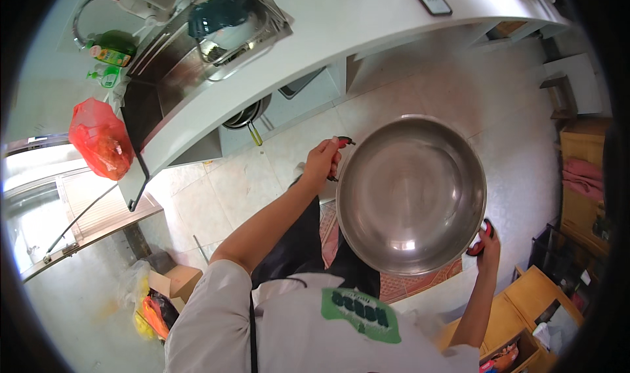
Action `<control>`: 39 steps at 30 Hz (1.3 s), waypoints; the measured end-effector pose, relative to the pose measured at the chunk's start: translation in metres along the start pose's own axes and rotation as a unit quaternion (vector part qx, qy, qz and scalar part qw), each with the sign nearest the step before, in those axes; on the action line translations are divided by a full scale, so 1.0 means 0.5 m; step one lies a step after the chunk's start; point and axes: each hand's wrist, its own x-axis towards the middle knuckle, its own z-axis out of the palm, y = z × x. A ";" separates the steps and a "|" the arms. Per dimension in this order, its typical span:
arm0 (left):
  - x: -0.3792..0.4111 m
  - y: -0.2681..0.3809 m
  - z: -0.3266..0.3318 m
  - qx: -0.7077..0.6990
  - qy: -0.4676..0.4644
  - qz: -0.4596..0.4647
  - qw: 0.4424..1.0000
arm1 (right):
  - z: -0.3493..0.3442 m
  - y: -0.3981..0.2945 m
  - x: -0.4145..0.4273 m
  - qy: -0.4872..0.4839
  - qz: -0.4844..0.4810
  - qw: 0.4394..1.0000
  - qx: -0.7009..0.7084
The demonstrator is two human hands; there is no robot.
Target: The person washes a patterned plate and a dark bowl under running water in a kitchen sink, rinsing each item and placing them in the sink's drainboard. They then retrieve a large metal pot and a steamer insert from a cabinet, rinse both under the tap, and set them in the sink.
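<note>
A large round stainless steel pan (411, 196) is held up in front of me, its hollow inside facing the camera and nothing in it. My left hand (323, 162) is closed around the black and red loop handle (347, 140) on its left side. On the lower right, my right hand (487, 247) grips the matching handle (476, 248). The pan is over the tiled floor, apart from the white counter.
A steel sink (182, 82) with a dark green item and a rack is set in the white counter (315, 43). Beside it are a red plastic bag (101, 139) and a green soap bottle (115, 50). Pans (246, 114) sit below; wooden cabinets (583, 141) stand right, cardboard boxes (182, 279) lower left.
</note>
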 end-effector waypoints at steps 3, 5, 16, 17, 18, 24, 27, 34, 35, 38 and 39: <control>0.100 -0.074 0.002 0.083 0.010 -0.009 0.996 | -0.022 0.166 0.073 -0.083 0.142 0.981 0.108; 0.174 -0.117 -0.011 0.157 0.022 -0.001 0.987 | 0.021 0.243 0.102 -0.095 0.183 0.966 0.154; 0.483 -0.237 -0.231 0.143 0.061 -0.077 0.985 | 0.173 0.604 0.198 -0.134 0.281 0.915 0.255; 0.505 -0.244 -0.254 0.101 0.071 -0.081 0.989 | 0.177 0.639 0.207 -0.144 0.275 0.916 0.254; 0.528 -0.252 -0.295 0.051 0.077 -0.091 0.992 | 0.143 0.746 0.224 -0.184 0.244 0.922 0.239; 0.666 -0.270 -0.697 -0.140 0.357 -0.021 0.923 | 0.235 0.669 0.222 -0.123 0.365 0.873 0.300; 0.693 -0.255 -0.871 -0.218 0.396 0.022 0.892 | 0.258 0.631 0.205 -0.089 0.309 0.907 0.273; 0.784 -0.241 -1.022 -0.297 0.291 0.173 0.893 | 0.351 0.564 0.167 -0.065 0.247 0.933 0.254; 0.798 -0.242 -1.034 -0.308 0.296 0.185 0.885 | 0.347 0.572 0.196 -0.078 0.234 0.939 0.239; 0.813 -0.245 -1.073 -0.338 0.318 0.224 0.857 | 0.399 0.598 0.221 -0.092 0.242 0.929 0.263; 0.815 -0.229 -1.071 -0.351 0.325 0.216 0.852 | 0.397 0.606 0.216 -0.089 0.240 0.929 0.269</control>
